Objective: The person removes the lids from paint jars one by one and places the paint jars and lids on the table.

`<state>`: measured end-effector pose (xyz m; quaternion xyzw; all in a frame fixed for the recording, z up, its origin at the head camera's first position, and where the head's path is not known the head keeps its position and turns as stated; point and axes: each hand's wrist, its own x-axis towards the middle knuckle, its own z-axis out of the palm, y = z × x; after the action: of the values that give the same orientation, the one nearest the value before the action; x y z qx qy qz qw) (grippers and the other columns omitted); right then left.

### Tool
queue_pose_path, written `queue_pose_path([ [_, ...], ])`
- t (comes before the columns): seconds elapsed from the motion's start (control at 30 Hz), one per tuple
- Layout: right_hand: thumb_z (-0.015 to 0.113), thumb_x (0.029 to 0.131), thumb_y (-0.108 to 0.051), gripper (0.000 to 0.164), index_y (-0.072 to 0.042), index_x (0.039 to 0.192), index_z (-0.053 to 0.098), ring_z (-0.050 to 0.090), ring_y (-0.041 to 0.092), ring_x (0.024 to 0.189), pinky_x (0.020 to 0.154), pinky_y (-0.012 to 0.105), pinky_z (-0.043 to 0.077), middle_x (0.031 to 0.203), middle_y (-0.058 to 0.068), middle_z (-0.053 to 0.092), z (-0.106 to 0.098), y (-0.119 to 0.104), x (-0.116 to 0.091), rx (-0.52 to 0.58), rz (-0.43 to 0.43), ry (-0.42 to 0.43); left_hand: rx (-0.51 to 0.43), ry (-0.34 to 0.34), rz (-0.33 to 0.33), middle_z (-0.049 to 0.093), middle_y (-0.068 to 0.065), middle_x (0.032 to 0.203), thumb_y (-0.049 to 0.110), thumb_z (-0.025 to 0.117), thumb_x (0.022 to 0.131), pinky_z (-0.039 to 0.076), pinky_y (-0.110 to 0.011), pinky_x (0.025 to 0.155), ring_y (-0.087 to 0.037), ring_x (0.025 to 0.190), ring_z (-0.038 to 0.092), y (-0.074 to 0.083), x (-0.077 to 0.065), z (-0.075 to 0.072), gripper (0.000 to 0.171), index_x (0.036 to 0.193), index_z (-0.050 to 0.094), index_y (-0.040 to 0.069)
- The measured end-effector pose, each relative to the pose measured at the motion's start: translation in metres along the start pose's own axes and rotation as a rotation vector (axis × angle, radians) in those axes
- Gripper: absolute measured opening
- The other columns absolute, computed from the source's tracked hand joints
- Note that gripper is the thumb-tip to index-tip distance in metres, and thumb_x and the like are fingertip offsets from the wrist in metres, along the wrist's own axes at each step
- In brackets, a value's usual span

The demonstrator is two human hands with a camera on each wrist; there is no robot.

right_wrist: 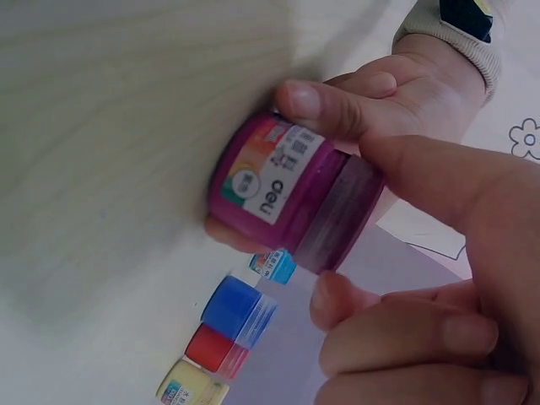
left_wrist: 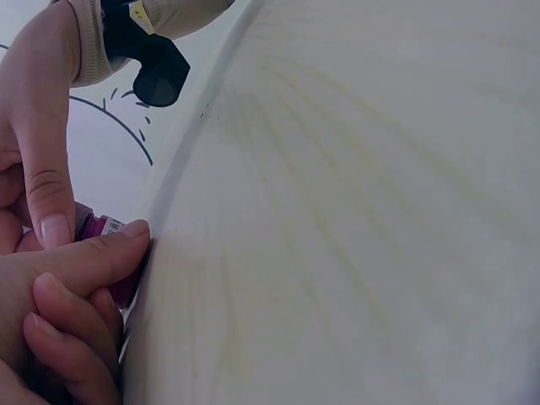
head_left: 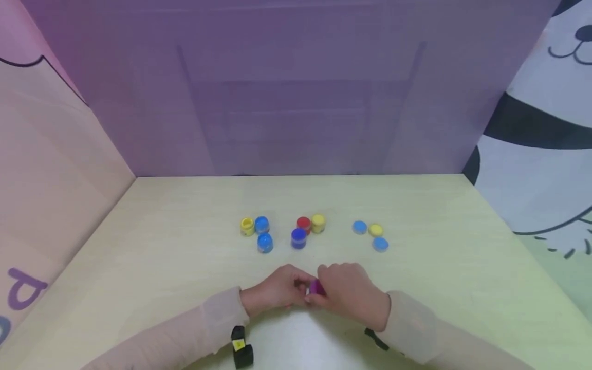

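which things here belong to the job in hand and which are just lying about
In the job, it seems:
Purple jar, held in the left hand
Its lid, gripped by the right hand

Lying about untouched, though perhaps related:
Left yellow jar, two blue jars
Red jar, dark blue jar, middle yellow jar
Two blue lids, one yellow lid

The head camera is looking forward and down from farthest away, taking in the tabletop point(head_left: 176, 257) and purple backdrop point(head_left: 296, 103). The left wrist camera is peering across the tabletop, near and tilted. The right wrist camera is facing the magenta Deli paint jar point(right_wrist: 295, 194) closely, also tilted. All 3 are sharing that jar, the left hand point(head_left: 279, 288) and right hand point(head_left: 352, 294).
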<state>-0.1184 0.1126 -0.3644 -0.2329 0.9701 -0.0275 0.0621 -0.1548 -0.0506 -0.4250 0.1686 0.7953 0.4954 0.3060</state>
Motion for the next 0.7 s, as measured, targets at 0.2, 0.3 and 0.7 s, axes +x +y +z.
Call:
queue_pose_path([
  [0.2,0.065,0.083,-0.049,0.042,-0.012,0.068,0.051,0.040,0.010,0.045,0.043,0.021,0.033,0.052,-0.003,0.042,0.000,0.000,0.002,0.018,0.005,-0.027,-0.005,0.004,-0.012,0.055,0.002,0.065,0.009,0.074,0.077,0.036,-0.018,0.044,-0.009,0.046,0.043,0.000,-0.002,0.000,0.032,0.105,0.072,0.023],
  [0.3,0.066,0.083,-0.047,0.038,-0.012,0.073,0.054,0.042,0.010,0.047,0.045,0.021,0.035,0.054,-0.003,0.043,-0.001,0.001,0.003,0.037,-0.008,-0.058,0.006,0.001,-0.012,0.058,0.002,0.068,0.010,0.074,0.078,0.038,-0.019,0.046,-0.009,0.048,0.045,0.001,-0.002,-0.001,0.031,0.106,0.072,0.024],
  [0.7,0.073,0.081,-0.025,0.020,-0.016,0.094,0.062,0.045,0.005,0.053,0.053,0.017,0.040,0.063,-0.006,0.056,-0.012,0.012,0.003,0.033,-0.196,-0.114,0.013,-0.026,0.052,0.055,0.004,0.062,0.015,0.077,0.076,0.035,-0.019,0.045,-0.010,0.048,0.043,-0.001,-0.002,0.000,0.026,0.100,0.073,0.025],
])
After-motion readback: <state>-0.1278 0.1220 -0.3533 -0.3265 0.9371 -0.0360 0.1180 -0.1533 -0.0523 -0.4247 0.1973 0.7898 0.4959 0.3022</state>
